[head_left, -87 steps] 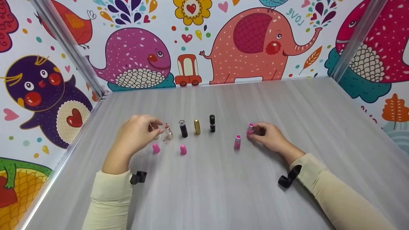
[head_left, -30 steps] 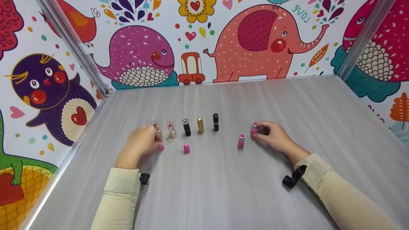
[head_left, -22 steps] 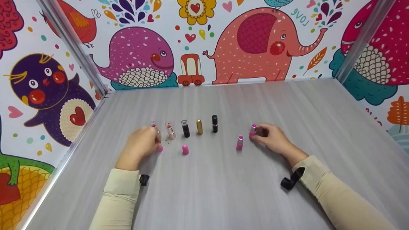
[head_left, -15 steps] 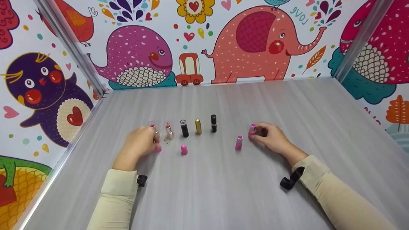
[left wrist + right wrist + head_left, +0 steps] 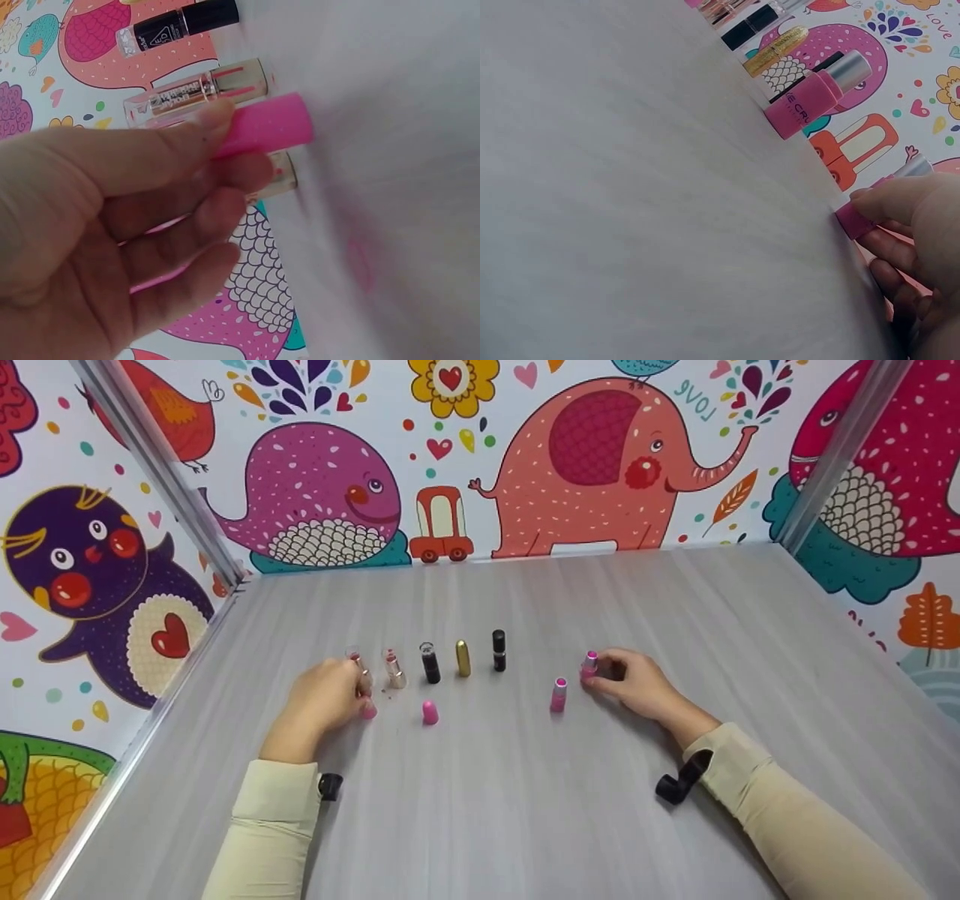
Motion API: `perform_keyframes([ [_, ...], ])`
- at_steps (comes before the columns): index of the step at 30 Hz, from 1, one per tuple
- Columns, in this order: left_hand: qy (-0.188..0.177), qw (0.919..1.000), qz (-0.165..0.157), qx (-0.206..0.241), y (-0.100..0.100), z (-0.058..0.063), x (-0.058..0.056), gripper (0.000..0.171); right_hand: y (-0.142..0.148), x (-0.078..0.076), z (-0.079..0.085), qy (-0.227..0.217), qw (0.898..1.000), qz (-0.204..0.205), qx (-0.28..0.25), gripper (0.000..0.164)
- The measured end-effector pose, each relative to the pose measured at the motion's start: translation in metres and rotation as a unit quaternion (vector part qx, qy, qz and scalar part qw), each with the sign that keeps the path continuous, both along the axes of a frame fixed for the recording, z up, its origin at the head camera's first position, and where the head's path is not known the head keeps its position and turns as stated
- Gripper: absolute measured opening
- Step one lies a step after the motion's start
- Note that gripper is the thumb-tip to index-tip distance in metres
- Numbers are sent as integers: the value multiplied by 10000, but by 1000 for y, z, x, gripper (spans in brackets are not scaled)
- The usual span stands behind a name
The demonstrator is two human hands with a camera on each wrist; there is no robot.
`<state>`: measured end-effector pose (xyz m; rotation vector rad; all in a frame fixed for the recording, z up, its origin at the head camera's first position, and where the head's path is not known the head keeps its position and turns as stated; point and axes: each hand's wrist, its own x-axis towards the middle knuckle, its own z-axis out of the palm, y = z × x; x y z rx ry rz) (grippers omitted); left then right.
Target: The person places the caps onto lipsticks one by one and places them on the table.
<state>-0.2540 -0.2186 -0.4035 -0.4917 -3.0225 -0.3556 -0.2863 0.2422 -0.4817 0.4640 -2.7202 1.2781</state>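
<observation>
The left hand (image 5: 321,695) has moved nearer, off the leftmost clear-capped lipstick (image 5: 360,667), and now pinches a pink cap (image 5: 368,710) between thumb and finger just on that lipstick's near side, at the left of the table (image 5: 480,810). Well apart on the right, the right hand (image 5: 637,682) holds a pink tube (image 5: 589,668) by its base, with a second pink tube (image 5: 558,697) standing to the near left. A light, level pinch drawn toward the near side should spare the lipstick behind, while the held tube is best kept upright and still.
</observation>
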Motion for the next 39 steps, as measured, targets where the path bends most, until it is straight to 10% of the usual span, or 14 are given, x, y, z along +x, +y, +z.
perform_keyframes([
  [39, -29, 9996, 205, -175, 6, 1, 3, 8, 1, 1, 0, -90, 9999, -26, -57, 31],
])
